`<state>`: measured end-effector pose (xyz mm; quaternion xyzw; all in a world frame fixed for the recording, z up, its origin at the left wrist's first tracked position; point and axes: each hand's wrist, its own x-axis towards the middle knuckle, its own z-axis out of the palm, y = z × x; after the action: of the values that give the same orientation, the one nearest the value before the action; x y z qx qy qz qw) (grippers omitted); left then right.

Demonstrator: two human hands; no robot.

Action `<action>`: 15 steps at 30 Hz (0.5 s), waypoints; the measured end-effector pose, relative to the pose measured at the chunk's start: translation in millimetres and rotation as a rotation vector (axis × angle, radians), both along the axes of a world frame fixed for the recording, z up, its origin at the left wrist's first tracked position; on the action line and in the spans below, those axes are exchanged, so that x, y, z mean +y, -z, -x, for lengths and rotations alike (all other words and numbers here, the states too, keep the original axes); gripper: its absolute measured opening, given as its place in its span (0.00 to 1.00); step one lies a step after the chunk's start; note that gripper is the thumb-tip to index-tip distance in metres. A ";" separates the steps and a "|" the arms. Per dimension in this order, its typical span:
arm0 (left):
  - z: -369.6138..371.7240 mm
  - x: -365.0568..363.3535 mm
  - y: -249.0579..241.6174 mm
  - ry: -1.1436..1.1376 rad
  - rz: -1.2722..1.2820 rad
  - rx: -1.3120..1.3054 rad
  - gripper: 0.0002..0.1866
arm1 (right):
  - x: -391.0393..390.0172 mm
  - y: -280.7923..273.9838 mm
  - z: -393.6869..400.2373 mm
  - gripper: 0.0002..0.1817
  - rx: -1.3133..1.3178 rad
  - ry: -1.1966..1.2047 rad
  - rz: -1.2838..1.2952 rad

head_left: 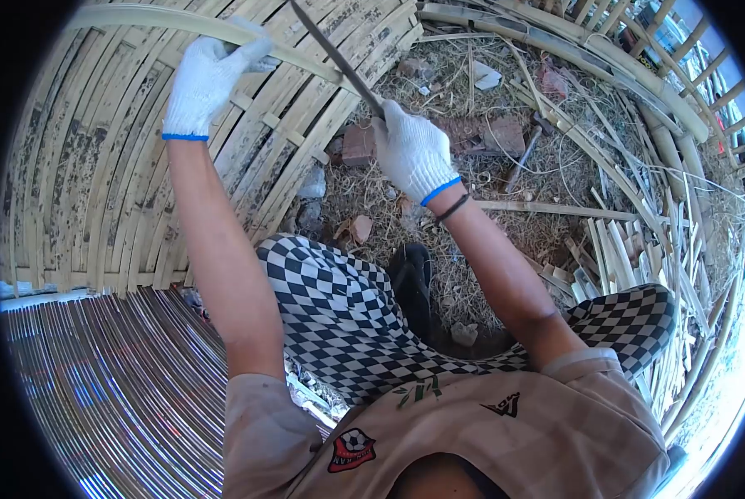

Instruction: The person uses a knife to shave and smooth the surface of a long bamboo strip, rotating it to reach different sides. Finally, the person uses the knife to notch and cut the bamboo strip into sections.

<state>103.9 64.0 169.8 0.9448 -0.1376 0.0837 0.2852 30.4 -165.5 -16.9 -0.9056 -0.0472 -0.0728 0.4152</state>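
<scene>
My left hand, in a white knitted glove with a blue cuff, is closed on a long pale bamboo strip over the woven bamboo panel. The strip curves from the upper left toward my right hand. My right hand, gloved the same way, is closed around the handle of a long knife, hiding most of that handle. Its dark blade points up and to the left and overlaps the strip's right end in this view.
Bricks lie on the straw-littered ground near a hammer. Split bamboo pieces are heaped at right, with thick bamboo poles behind. A ridged, shiny sheet is at lower left. My sandalled foot stands between my knees.
</scene>
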 end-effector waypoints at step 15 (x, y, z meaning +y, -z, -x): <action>0.9 8.8 3.9 -0.099 0.182 0.055 0.18 | 0.7 58.5 -27.2 0.19 0.199 0.014 -0.055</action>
<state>103.1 72.9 166.0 0.9226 -0.0748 0.0837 0.3691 57.6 -164.8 -75.5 -0.8968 0.0025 0.0134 0.4422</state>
